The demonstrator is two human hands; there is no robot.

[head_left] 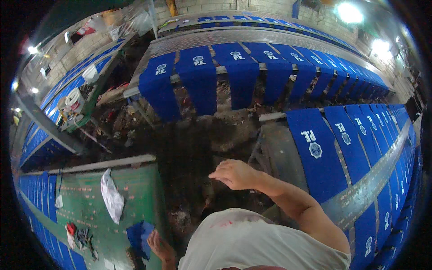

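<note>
My left hand (161, 247) is low in the view, beside the green table's near right corner. Its fingers are curled at the right edge of a small dark blue cloth piece (140, 238) and appear to grip it. My right hand (236, 174) is raised in front of my body over the dark aisle. Its fingers are bent and pressed together, pointing left, with nothing visible in them. A crumpled white cloth (111, 195) lies on the green tabletop (85, 207), farther off than my left hand.
Long tables carry rows of blue cloth panels (317, 150) with white prints, to the right and ahead (198, 81). A red and dark rag heap (81, 238) lies on the green table. A white bucket (74, 101) stands on a far left bench. Debris covers the floor (234, 130).
</note>
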